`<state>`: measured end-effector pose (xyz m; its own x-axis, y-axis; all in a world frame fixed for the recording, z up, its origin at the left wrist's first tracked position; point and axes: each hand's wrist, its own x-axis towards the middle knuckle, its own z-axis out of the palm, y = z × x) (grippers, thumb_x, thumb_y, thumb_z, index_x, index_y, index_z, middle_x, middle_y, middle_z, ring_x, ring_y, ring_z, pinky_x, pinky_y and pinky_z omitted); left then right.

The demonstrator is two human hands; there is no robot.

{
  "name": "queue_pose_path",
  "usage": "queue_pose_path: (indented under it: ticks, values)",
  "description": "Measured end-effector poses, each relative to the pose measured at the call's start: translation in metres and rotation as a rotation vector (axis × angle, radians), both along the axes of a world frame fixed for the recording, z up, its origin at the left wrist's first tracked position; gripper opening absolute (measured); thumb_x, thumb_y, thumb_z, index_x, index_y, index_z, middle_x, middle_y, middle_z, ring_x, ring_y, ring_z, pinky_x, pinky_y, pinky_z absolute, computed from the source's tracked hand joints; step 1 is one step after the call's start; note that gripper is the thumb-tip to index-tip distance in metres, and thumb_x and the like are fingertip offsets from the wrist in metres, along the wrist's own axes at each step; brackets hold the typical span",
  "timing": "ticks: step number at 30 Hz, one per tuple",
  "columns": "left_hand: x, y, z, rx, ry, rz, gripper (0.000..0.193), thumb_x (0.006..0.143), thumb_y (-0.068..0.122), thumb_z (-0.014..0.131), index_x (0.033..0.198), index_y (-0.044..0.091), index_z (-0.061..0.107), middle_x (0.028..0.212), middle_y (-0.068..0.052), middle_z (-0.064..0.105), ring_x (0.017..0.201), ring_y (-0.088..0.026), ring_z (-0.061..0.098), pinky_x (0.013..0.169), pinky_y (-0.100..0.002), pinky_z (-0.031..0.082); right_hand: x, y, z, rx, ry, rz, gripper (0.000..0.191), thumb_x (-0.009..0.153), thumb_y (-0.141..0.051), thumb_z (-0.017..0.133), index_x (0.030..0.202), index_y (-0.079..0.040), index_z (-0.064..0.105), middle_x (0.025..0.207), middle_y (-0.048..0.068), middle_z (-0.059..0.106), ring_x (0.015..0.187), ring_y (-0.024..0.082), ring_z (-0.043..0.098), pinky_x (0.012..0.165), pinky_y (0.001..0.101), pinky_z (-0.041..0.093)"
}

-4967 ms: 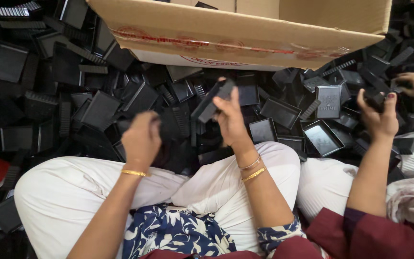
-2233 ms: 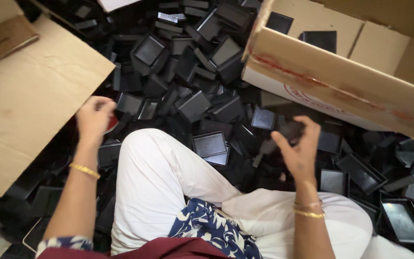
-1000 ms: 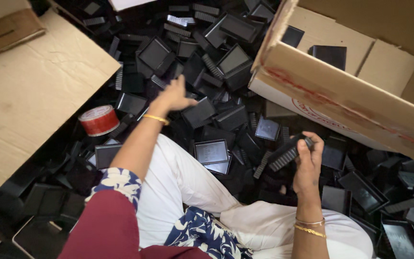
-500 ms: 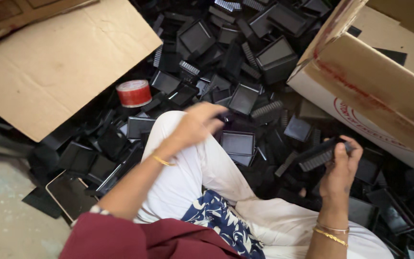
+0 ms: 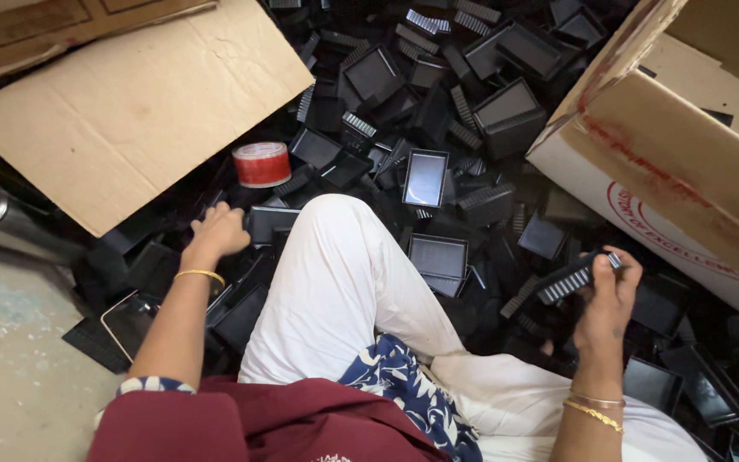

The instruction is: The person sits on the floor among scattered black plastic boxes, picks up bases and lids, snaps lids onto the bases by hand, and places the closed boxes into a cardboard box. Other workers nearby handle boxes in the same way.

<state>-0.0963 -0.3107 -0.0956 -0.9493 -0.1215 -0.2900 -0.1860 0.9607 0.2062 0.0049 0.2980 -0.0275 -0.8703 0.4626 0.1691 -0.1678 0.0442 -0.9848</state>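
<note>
I sit on the floor with my white-trousered knee raised among a heap of black plastic trays. My left hand reaches down to the left of the knee, fingers curled on a black tray in the pile. My right hand is held up at the right, closed around a stack of ribbed black trays seen edge-on. Another flat black tray lies just right of my knee.
A red roll of tape sits on the trays near a flat cardboard sheet at upper left. A large open cardboard box stands at the right. Bare concrete floor lies at lower left, with a phone near my left forearm.
My left hand has swung from above my knee down to the left onto a tray in the pile. My right hand still holds the ribbed stack. The view has shifted slightly.
</note>
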Motion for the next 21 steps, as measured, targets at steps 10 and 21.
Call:
queue_pose_path:
  ticks: [10,21]
  values:
    - [0.012,0.012,-0.002,0.150,-0.047,-0.032,0.033,0.079,0.016,0.065,0.112,0.013,0.071,0.116,-0.016,0.072,0.126,-0.035,0.055,0.111,-0.063,0.031,-0.002,-0.008,0.002,0.000,-0.034,-0.011,0.028,0.108,-0.025,0.062,0.132,-0.015,0.052,0.115,0.003,0.065,0.098,0.009,0.062,0.079,0.0241,0.050]
    - [-0.028,-0.031,0.010,-0.181,0.160,0.167,0.046,0.089,0.039,0.072,0.125,0.009,0.070,0.144,-0.012,0.057,0.136,-0.037,0.047,0.103,-0.061,0.039,-0.001,-0.012,0.003,0.045,-0.050,-0.021,0.027,0.107,-0.025,0.063,0.130,-0.016,0.053,0.114,0.000,0.064,0.097,0.007,0.058,0.078,0.0217,0.046]
